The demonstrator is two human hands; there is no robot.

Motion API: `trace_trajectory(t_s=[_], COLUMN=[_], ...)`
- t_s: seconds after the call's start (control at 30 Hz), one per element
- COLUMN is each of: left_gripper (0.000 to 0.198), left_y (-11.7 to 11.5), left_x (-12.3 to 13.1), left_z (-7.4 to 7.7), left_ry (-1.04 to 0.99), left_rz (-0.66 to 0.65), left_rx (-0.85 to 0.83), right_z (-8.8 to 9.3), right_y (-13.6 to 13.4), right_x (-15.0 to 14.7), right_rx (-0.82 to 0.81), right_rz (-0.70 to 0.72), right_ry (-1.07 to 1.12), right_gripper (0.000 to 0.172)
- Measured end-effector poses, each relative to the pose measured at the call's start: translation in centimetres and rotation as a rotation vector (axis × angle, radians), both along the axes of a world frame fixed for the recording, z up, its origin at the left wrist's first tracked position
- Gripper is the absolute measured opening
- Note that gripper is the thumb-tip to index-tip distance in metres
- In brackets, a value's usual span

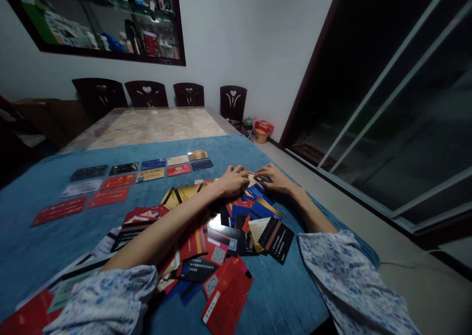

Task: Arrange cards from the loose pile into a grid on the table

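Observation:
A loose pile of cards in red, black, gold and blue lies spread over the blue cloth (295, 281). At the pile's far edge, my left hand (233, 181) has its fingers curled onto a pale card (252, 179). From the other side my right hand (273, 178) bends its thumb and fingers onto the same card's right edge. Just below the hands are blue cards (259, 193). A black card (277, 238) and a red card (228, 295) lie nearer to me. My left forearm crosses over the pile and hides part of it.
Several cards stand apart in rows on the left, among them a red card (59, 211), a yellow card (150, 175) and a gold card (198, 154). Beyond the cloth is the bare stone tabletop (158, 124). Dark chairs (233, 101) line the wall. The table's edge runs close by my right arm.

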State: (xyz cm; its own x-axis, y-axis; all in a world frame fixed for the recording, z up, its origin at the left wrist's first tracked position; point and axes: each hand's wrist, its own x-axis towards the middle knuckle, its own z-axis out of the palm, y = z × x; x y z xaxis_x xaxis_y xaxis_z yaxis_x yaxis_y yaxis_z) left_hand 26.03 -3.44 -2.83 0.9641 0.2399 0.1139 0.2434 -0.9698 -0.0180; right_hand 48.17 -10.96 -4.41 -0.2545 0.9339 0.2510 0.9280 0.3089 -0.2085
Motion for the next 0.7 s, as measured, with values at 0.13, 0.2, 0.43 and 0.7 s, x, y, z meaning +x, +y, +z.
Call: trace_trajectory(t_s=[0.13,0.2,0.43,0.7], left_gripper=[0.027,0.023,0.024,0.024], left_y=[0.2,0.2,0.1,-0.2], left_x=[-0.4,-0.5,-0.8,-0.8], left_z=[0.3,0.3,0.3,0.3], left_ry=[0.008,0.015,-0.050,-0.059], left_rz=[0.073,0.114,0.177,0.216], left_rx=[0.040,0.035,-0.080,-0.084], right_z=[0.0,-0.1,-0.5,-1.2], right_y=[0.1,0.2,0.4,0.8], right_x=[-0.3,-0.4,-0.5,-0.4], right_rx=[-0.017,-0.028,-0.033,0.038], right_rz=[-0.004,0.006,0.012,0.032], right_ry=[-0.002,0.006,0.021,0.024], right_gripper=[0.033,0.035,0.037,0.030])
